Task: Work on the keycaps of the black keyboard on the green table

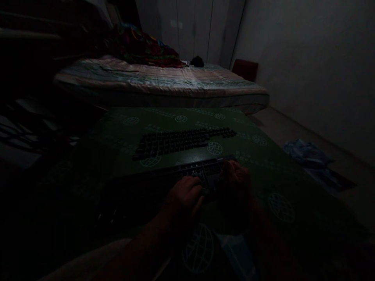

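The room is very dark. My left hand and my right hand rest side by side on the near edge of a dark keyboard frame lying on a green cloth with globe prints. Both hands have curled fingers pressed onto the frame, and a thin light stick or tool shows between them. What each holds is too dim to name. Farther away on the cloth lies a block of loose black keycaps in rows.
A low mattress with a striped sheet lies beyond the cloth, with a heap of coloured fabric on it. A red box stands by the wall. Blue cloth lies on the floor at right.
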The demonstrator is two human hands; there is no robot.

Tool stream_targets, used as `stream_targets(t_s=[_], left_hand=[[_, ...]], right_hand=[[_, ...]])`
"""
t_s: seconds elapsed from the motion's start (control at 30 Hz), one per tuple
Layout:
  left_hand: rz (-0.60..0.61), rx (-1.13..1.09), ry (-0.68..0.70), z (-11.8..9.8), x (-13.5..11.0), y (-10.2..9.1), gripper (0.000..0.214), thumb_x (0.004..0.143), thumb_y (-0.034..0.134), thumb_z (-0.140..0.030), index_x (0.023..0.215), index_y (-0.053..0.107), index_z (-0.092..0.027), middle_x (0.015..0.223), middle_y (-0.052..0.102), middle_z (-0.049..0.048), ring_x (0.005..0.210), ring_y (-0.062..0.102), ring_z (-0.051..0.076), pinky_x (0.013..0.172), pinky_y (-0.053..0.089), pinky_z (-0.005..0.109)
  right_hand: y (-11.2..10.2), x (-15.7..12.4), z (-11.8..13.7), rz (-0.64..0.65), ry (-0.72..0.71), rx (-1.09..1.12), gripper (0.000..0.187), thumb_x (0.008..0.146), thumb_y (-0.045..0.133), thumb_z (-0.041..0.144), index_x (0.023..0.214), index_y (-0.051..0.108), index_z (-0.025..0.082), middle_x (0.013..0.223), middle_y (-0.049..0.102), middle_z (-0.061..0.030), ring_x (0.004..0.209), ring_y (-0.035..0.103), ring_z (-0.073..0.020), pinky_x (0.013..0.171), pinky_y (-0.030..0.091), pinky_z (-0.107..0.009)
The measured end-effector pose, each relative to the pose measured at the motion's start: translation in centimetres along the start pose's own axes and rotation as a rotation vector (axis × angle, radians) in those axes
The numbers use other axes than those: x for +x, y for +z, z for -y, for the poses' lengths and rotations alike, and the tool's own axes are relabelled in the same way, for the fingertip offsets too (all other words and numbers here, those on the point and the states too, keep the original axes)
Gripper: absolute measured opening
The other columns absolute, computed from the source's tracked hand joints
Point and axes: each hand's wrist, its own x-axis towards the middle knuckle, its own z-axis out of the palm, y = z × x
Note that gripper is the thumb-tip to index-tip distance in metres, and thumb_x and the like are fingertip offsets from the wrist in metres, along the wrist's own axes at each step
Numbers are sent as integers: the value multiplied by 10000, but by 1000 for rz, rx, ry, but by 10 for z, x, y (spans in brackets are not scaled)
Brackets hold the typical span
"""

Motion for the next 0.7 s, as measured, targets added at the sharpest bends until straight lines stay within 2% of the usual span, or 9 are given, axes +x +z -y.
stream_targets(t_s=[0.2,0.4,0.5,0.63,0.7], left_hand=[[-19,8,-5,0,-1,3,118,801,476,-166,855,579,-144,987,603,110,888,546,203,747,490,359],[-15,5,6,0,1,3,126,793,485,-155,863,589,-140,997,605,121,903,548,207,763,490,365],[-11,2,5,0,2,4,131,801,469,-158,845,591,-145,988,607,114,892,548,199,762,491,362],[1,6,3,-1,2,5,119,800,473,-166,846,582,-152,983,604,101,890,543,198,746,490,352],[9,3,-1,-1,2,4,109,791,484,-160,844,579,-149,992,603,101,899,541,202,752,489,350]], right_hand=[[3,-3,-2,-11,-41,-46,397,850,403,481,613,505,180,442,410,43,388,391,-76,395,289,-186],[6,-7,6,-32,-111,-149,369,835,422,450,597,512,184,507,494,3,449,444,-94,424,324,-194],[7,-5,9,9,-125,-170,360,827,426,435,584,517,185,503,502,-1,452,445,-94,418,324,-191],[5,-3,5,80,-101,-137,355,807,460,453,585,521,183,495,484,8,440,421,-84,393,317,-177],[2,-4,3,63,-52,-70,354,804,472,466,601,520,180,487,469,17,433,421,-82,388,324,-173]])
